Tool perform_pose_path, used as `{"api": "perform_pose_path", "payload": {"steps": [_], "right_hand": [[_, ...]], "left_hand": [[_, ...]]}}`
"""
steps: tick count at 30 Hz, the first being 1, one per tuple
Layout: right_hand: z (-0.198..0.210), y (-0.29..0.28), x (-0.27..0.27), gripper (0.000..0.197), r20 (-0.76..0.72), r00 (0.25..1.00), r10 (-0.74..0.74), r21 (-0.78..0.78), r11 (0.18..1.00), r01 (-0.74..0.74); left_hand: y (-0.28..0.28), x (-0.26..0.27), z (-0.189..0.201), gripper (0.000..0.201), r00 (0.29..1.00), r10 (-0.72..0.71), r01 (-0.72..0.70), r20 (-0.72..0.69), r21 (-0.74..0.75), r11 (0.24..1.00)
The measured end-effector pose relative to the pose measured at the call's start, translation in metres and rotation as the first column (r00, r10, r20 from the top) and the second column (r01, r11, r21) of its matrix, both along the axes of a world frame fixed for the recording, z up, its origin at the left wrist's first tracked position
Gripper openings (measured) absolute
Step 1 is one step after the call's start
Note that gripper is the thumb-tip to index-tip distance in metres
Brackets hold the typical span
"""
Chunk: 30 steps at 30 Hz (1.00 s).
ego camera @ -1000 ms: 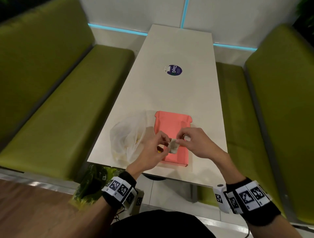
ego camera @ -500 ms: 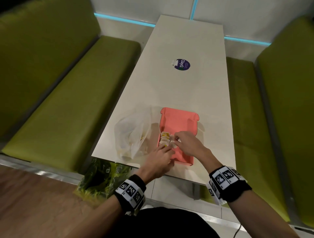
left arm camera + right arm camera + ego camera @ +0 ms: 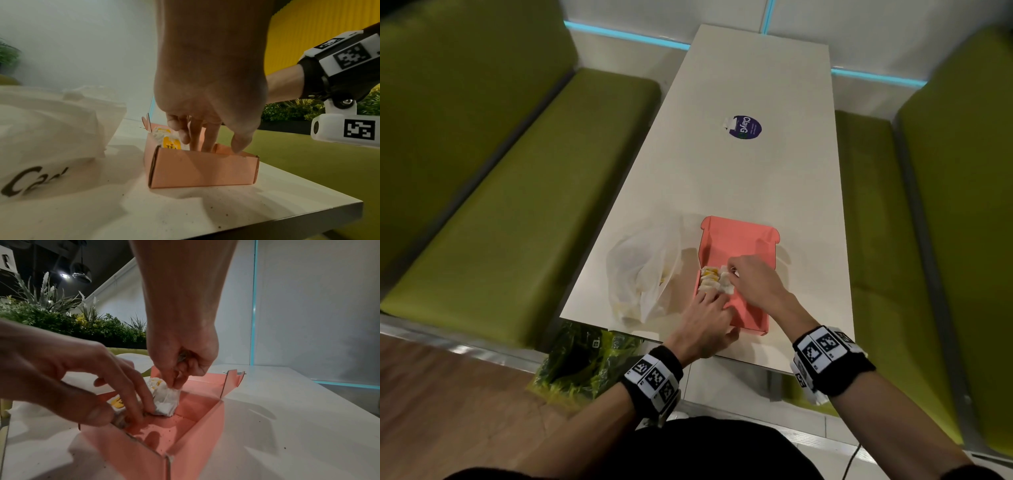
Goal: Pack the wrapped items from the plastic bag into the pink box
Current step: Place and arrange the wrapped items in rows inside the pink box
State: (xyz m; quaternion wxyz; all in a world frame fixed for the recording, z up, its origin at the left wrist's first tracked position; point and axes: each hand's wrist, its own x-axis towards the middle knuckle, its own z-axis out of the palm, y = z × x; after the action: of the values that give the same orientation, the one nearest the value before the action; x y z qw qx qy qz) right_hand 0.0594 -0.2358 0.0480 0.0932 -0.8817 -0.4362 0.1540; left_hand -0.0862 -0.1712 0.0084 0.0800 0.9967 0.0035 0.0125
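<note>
The open pink box (image 3: pixel 739 238) sits near the table's front edge, with several white and yellow wrapped items (image 3: pixel 709 278) lined along its left wall. My right hand (image 3: pixel 732 274) pinches the top of a white wrapped item (image 3: pixel 167 400) that stands inside the box (image 3: pixel 201 426) next to the row. My left hand (image 3: pixel 710 303) reaches in from the near side, and its straight fingers (image 3: pixel 141 400) press against the packed items and the held one. In the left wrist view the fingers (image 3: pixel 205 138) dip behind the box's front wall (image 3: pixel 203 170), beside a yellow-labelled item (image 3: pixel 170 143). The crumpled plastic bag (image 3: pixel 643 277) lies just left of the box.
A round dark sticker (image 3: pixel 744 127) lies flat further up the white table (image 3: pixel 756 178). Green benches (image 3: pixel 517 205) run along both sides. A yellow-green bag (image 3: pixel 578 359) sits on the floor under the table's near left corner.
A second ago both hands held the wrapped item above the box. It has come down into the box, the left hand has let go, and its fingers now press on the row.
</note>
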Motion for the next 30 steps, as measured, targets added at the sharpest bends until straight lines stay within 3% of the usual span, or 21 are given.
{"api": "perform_pose_path", "payload": {"steps": [12, 16, 20, 22, 25, 28, 30], "right_hand": [[-0.003, -0.005, 0.000, 0.013, -0.012, 1.000, -0.007, 0.048, 0.999, 0.008], [0.001, -0.011, 0.003, 0.018, -0.127, 0.990, -0.052, 0.118, 0.991, 0.067], [0.007, -0.024, 0.003, 0.016, -0.277, 0.944, -0.178, 0.256, 0.933, 0.251], [0.013, -0.030, 0.002, 0.016, -0.410, 0.879, -0.244, 0.334, 0.857, 0.393], [0.023, -0.040, -0.002, 0.025, -0.671, 0.688, -0.275, 0.332, 0.719, 0.611], [0.026, -0.046, -0.003, 0.033, -0.774, 0.595, -0.218, 0.299, 0.702, 0.647], [0.027, -0.047, -0.005, 0.036, -0.834, 0.530, -0.155, 0.296, 0.684, 0.666]], "left_hand": [[0.002, 0.010, 0.003, 0.069, 0.997, 0.036, -0.029, -0.068, 0.107, 0.994], [0.000, 0.012, 0.004, 0.071, 0.996, 0.049, -0.040, -0.079, 0.105, 0.994], [0.001, 0.012, 0.007, 0.059, 0.998, 0.057, -0.056, -0.002, 0.077, 0.995], [0.001, 0.012, 0.006, 0.053, 0.996, 0.076, -0.079, 0.045, 0.064, 0.995], [0.001, 0.012, 0.011, 0.048, 0.990, 0.117, -0.118, 0.074, 0.010, 0.993], [0.000, 0.015, 0.028, 0.039, 0.975, 0.186, -0.169, 0.125, -0.135, 0.976], [-0.001, 0.017, 0.043, 0.029, 0.951, 0.260, -0.190, 0.170, -0.342, 0.920]]}}
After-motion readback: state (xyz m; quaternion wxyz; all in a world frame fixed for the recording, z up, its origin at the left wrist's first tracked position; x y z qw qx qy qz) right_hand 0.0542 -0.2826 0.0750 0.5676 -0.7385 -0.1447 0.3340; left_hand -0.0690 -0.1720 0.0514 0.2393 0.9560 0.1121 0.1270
